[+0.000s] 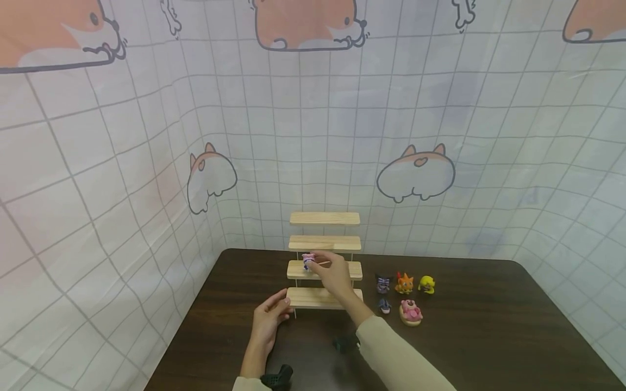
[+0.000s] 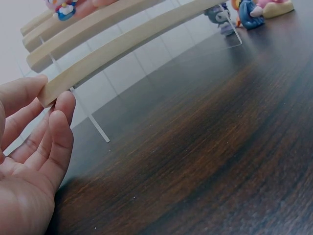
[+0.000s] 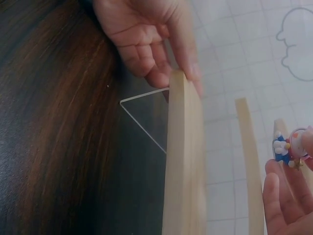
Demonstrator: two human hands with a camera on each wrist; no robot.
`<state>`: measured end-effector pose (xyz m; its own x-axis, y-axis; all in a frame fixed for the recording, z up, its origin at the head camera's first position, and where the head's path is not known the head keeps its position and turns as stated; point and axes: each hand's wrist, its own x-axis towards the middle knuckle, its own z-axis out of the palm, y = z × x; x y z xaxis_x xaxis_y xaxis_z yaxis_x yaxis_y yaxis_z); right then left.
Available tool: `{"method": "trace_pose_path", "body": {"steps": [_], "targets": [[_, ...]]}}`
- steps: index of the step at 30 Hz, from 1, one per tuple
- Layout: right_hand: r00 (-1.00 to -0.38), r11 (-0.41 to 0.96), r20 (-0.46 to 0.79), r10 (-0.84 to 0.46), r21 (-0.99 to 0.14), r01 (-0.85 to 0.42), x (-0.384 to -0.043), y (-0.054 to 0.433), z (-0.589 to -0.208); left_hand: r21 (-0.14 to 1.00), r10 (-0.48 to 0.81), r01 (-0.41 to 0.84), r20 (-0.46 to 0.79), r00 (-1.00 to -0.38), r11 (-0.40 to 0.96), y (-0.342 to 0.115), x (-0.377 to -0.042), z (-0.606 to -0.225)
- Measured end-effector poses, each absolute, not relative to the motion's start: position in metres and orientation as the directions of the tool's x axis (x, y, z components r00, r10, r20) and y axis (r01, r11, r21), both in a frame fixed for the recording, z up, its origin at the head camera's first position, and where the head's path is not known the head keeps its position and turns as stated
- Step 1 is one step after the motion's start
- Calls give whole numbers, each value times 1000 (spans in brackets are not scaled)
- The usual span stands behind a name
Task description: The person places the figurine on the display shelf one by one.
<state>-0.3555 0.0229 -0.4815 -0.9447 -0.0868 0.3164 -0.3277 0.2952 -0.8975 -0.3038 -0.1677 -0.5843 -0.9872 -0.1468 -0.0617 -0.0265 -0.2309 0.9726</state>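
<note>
A small pink, white and blue figurine [image 1: 307, 262] is pinched between the thumb and fingers of my right hand [image 1: 338, 277], over the left part of the second step from the bottom. In the right wrist view the figurine [image 3: 282, 149] shows its blue and white body beside the fingers. My left hand [image 1: 265, 324] grips the left end of the lowest step of a wooden tiered stand [image 1: 313, 297]. Seen from the left wrist, the thumb lies on top of this step [image 2: 122, 41] and fingers curl below it. Thin clear legs [image 2: 98, 127] hold the stand up.
Right of the stand, several figurines stand on the dark wooden table [image 1: 489, 326]: a dark purple one [image 1: 383, 284], an orange one [image 1: 405, 284], a yellow one [image 1: 427, 284], a small blue one [image 1: 385, 306] and a pink one [image 1: 411, 313]. A checked cloth [image 1: 332, 179] hangs behind.
</note>
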Motion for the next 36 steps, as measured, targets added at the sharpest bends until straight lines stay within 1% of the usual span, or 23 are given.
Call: {"method": "trace_pose_path", "body": {"steps": [13, 22, 36], "targets": [[-950, 323, 305, -74, -894, -312, -366, 5, -481, 972, -153, -36, -73, -986, -230, -168, -304, -582], [-944, 360, 326, -49, -876, -321, -370, -3, -483, 972, -147, -30, -66, -987, -235, -168, -306, -583], [-952, 424, 307, 11, -863, -274, -371, -10, -485, 972, -143, -46, -81, -986, -231, -166, -307, -581]]}}
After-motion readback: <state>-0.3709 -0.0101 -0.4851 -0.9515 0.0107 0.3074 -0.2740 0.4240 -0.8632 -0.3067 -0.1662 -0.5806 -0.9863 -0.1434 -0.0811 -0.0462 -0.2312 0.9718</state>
